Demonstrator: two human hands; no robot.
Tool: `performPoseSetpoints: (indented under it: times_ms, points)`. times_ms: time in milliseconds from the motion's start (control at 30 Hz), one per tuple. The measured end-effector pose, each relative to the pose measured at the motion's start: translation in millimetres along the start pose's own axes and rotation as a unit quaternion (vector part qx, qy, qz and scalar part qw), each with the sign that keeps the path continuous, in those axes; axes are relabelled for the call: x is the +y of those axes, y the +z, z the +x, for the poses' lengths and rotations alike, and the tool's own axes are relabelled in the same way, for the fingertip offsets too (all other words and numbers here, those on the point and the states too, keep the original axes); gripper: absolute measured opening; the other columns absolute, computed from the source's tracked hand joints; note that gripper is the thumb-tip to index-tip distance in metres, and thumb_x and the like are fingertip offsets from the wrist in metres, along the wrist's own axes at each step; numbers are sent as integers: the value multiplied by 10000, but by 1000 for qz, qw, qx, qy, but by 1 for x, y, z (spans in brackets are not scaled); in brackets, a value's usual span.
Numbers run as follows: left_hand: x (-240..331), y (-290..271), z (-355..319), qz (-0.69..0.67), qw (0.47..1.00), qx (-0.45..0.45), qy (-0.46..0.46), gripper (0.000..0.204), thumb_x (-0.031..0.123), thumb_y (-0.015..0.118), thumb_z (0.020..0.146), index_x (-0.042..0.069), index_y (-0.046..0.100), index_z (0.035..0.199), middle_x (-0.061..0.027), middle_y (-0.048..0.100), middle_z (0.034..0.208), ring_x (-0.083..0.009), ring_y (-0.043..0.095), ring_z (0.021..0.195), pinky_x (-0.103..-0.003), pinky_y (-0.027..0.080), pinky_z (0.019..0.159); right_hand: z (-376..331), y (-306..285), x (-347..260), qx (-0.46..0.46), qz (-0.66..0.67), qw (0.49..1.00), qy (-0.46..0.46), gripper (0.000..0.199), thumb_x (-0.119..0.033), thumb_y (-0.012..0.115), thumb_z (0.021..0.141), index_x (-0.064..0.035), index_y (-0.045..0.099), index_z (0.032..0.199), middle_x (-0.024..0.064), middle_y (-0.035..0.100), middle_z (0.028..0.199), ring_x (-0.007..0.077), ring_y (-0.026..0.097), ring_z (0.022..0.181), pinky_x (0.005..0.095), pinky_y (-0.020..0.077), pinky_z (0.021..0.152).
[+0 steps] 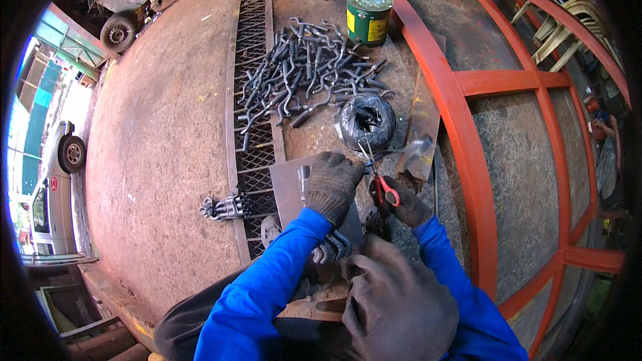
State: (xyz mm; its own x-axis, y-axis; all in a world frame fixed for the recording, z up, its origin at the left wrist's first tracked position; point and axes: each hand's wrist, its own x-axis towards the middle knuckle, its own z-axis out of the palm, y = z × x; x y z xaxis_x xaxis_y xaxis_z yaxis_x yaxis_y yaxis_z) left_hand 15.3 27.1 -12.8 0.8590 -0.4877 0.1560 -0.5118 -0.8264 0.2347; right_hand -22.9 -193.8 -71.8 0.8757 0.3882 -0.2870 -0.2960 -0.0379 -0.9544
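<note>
Red-handled scissors [383, 184] in right grip [410, 207]; left grip [331, 185], hold unclear; gap rightward to frame [475, 180] edge.

A red metal frame [470, 160] spans the right side, and a pale vehicle [59, 204] (dark wheel [71, 154] showing) stands far left.

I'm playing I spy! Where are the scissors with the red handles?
In the head view, just right of the middle, the red-handled scissors are in the right hand, just below the black plastic bundle.
</note>
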Motion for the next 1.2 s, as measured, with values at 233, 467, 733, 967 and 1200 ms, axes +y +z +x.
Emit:
performPoseSetpoints:
  times_ms: [233, 467, 733, 967, 1200]
  points:
    - [-1, 3, 1, 2, 1000, -3, 0, 214, 171, 620, 767, 130, 650, 975, -98, 629, 851, -295, 593, 941, -444, 430, 867, 20, -23, 37, -64, 19, 997, -26, 483, -304, 694, 890, -42, 559, 1274, 29, 613, 1135, 124, 578, 972, 276, 493, 849]
    - [-1, 0, -1, 8, 1000, -6, -4, 214, 177, 621, 776, 126, 646, 982, -96, 628, 847, -301, 594, 937, -438, 433, 857, 13, -22, 23, -85, 98, 990, 50, 460, -300, 711, 871, -27, 586, 1218, 39, 630, 1096, 133, 582, 970, 279, 488, 867]
    - [0, -1, 2, 28, 999, -24, 6, 210, 166, 611, 793, 138, 646, 998, -87, 642, 874, -290, 598, 954, -443, 431, 867, 23, -25, 13, -76, 58, 995, 38, 458, -240, 710, 879, -21, 573, 1258, 41, 628, 1097, 127, 583, 970, 271, 487, 855]
    - [0, -3, 0, 14, 1000, -13, 6, 231, 164, 603, 788, 144, 644, 1015, -88, 643, 883, -292, 594, 962, -450, 428, 881, 29, -32, 17, -105, 157, 979, 71, 474, -254, 728, 877, -27, 566, 1261, 32, 613, 1109, 124, 573, 979, 274, 492, 841]
    - [-1, 3, 0, -3, 1000, -8, -2, 182, 163, 609, 785, 137, 640, 962, -101, 644, 883, -306, 597, 953, -447, 438, 879, 18, -26, 17, -45, 79, 994, 66, 474, -269, 758, 856, -31, 589, 1231, 19, 626, 1064, 131, 582, 961, 285, 501, 834]
